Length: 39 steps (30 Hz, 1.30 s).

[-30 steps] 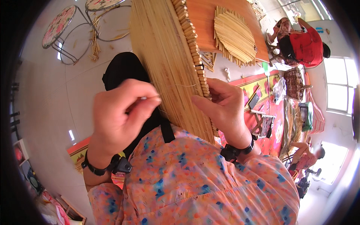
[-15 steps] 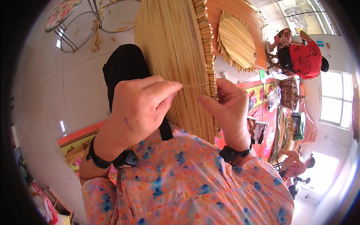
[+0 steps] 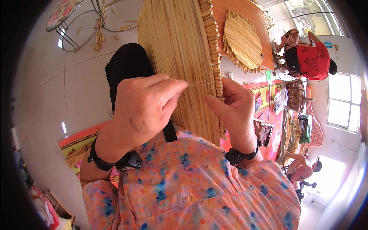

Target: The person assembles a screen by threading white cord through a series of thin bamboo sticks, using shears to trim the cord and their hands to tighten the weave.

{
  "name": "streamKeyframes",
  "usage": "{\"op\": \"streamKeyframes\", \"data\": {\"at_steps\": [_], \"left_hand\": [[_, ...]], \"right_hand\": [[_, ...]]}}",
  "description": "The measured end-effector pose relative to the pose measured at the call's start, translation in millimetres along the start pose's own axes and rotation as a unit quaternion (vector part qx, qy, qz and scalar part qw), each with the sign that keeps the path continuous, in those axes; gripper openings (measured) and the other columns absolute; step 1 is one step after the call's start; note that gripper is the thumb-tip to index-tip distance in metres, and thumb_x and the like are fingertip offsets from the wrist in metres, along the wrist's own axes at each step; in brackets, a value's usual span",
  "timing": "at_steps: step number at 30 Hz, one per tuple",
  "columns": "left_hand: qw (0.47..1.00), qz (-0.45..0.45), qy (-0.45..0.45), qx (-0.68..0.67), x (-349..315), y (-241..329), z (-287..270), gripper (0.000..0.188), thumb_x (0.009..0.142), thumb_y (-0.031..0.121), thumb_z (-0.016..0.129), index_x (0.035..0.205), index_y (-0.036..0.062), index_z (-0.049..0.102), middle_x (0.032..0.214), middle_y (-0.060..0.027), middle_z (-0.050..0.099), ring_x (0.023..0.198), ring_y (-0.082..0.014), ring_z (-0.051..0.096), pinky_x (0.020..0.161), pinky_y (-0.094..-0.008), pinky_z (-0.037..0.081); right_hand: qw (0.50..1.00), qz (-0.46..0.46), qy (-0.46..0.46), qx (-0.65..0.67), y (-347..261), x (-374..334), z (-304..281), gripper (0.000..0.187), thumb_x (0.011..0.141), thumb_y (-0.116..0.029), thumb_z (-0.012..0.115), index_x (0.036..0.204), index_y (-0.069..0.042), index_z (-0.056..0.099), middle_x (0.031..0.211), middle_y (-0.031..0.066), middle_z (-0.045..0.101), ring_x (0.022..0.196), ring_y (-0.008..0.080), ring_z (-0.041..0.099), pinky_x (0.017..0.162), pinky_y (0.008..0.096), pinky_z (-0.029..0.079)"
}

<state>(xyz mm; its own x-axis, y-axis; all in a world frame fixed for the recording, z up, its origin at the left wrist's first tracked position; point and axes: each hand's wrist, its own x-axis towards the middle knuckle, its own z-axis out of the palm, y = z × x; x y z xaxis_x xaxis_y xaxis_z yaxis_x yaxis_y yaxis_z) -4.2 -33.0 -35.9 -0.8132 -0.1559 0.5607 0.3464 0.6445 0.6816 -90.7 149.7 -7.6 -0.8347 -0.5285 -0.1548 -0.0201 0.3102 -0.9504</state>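
Across my lap lies a panel of pale straw stalks [image 3: 176, 46], its right edge lined with a row of short cut stalk ends [image 3: 212, 42]. My left hand [image 3: 143, 103] is closed in a pinch above the panel, thumb against forefinger, on a thin pale thread. Two fine strands of this thread [image 3: 199, 83] run from the fingertips toward the panel's right edge. At that edge my right hand [image 3: 235, 111] grips the panel, thumb on the upper face and fingers behind the stalk ends. Those fingers are partly hidden.
An oval straw mat [image 3: 243, 40] lies on a brown table [image 3: 222, 7] beyond the panel. One person in red [image 3: 312, 61] sits at far right; another person [image 3: 301, 172] sits lower right. A wicker basket [image 3: 295, 94] stands between them. Upper left are a flowered stool [image 3: 63, 13] and loose stalks [image 3: 99, 36].
Both hands stay nearly in place. The thread strands have shifted slightly upward in the picture and still stretch from my left fingertips to the panel's edge.
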Motion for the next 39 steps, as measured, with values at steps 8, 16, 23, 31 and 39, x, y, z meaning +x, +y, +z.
{"op": "streamKeyframes", "data": {"at_steps": [8, 16, 23, 31, 39], "left_hand": [[1.000, -0.001, -0.005, 0.004, -0.1, -0.3, 0.4, 0.019, 0.073, -0.010, 0.068, 0.089, 0.0001, 0.067, 0.062, -0.0098, 0.058, 0.050, -0.0203, 0.056, 0.044, -0.0293, 0.041], [1.000, 0.001, -0.011, 0.004, -0.1, 0.9, -0.4, 0.018, 0.074, -0.009, 0.068, 0.089, -0.0001, 0.067, 0.061, -0.0093, 0.057, 0.049, -0.0199, 0.055, 0.044, -0.0293, 0.040], [1.000, 0.000, -0.011, 0.010, 0.5, 1.3, -0.3, 0.018, 0.074, -0.010, 0.068, 0.088, 0.0005, 0.067, 0.061, -0.0090, 0.056, 0.049, -0.0197, 0.055, 0.044, -0.0294, 0.040], [1.000, -0.002, -0.016, 0.018, 0.5, 2.1, -1.1, 0.018, 0.073, -0.009, 0.068, 0.088, 0.0010, 0.067, 0.062, -0.0087, 0.057, 0.049, -0.0199, 0.055, 0.044, -0.0293, 0.040], [0.997, 0.001, -0.055, 0.062, 3.3, 7.5, -7.6, 0.017, 0.074, -0.007, 0.067, 0.088, 0.0017, 0.066, 0.065, -0.0092, 0.059, 0.054, -0.0247, 0.058, 0.047, -0.0320, 0.044]], "right_hand": [[1.000, 0.007, 0.008, -0.025, 2.4, 0.3, -0.4, 0.032, 0.079, 0.004, 0.071, 0.111, 0.008, 0.062, 0.095, 0.0060, 0.070, 0.084, 0.0058, 0.063, 0.074, 0.0204, 0.052], [1.000, 0.016, 0.008, -0.011, -0.7, -0.1, 0.5, 0.032, 0.080, 0.003, 0.071, 0.111, 0.008, 0.062, 0.095, 0.0075, 0.070, 0.086, 0.0075, 0.065, 0.075, 0.0215, 0.053], [1.000, 0.014, 0.009, -0.011, -0.1, -0.5, 0.0, 0.033, 0.080, 0.003, 0.070, 0.111, 0.008, 0.062, 0.096, 0.0080, 0.070, 0.087, 0.0080, 0.065, 0.077, 0.0222, 0.054], [1.000, 0.012, 0.013, -0.024, 2.0, -0.3, -0.5, 0.033, 0.079, 0.002, 0.071, 0.110, 0.007, 0.062, 0.093, 0.0062, 0.070, 0.083, 0.0058, 0.063, 0.073, 0.0206, 0.052], [1.000, 0.008, 0.015, -0.012, 4.3, -0.5, 0.8, 0.033, 0.079, 0.002, 0.071, 0.110, 0.008, 0.062, 0.093, 0.0062, 0.070, 0.083, 0.0056, 0.063, 0.072, 0.0205, 0.052]]}}
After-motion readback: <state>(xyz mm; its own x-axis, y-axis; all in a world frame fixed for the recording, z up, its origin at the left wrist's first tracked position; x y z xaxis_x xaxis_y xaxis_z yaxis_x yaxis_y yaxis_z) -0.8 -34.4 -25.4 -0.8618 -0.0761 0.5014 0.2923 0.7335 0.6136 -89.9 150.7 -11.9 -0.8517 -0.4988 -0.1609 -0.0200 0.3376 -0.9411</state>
